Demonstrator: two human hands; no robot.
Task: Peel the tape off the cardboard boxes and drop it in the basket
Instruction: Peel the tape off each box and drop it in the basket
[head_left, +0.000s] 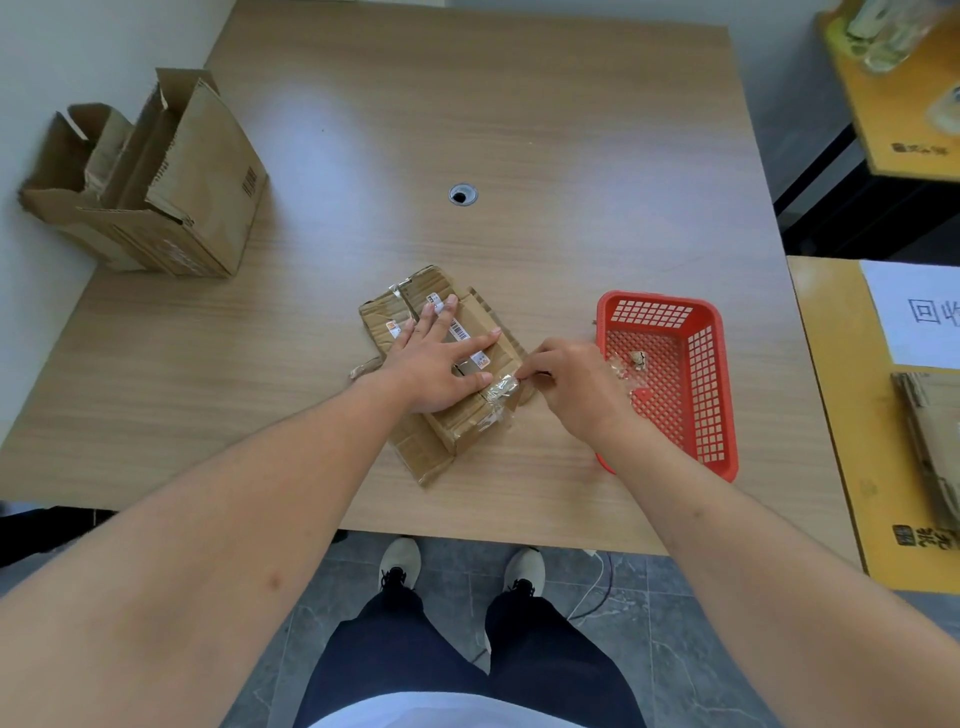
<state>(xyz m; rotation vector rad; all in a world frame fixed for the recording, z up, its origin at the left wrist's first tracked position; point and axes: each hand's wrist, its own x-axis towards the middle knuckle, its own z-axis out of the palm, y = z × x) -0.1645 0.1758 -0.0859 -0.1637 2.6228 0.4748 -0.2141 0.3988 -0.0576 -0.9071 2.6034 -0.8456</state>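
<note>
- Wooden table (519, 130) fills the view, with open cardboard boxes (156, 182) standing out at ten o'clock.
- Flattened box (441, 415) lies dead centre (labels and barcode up).
- Red basket (711, 395) sits at three o'clock, just beside the box, crumpled tape scraps (631, 364) inside.
- Left hand (441, 358) presses flat on the box, fingers straight and spread.
- Right hand (566, 379) pinches the clear tape (501, 387) at the box's right edge, fingers curled.

box (470, 415): matt cardboard | tape (500, 388): glossy film | basket (714, 374): plastic | table (519, 130): woodgrain
</note>
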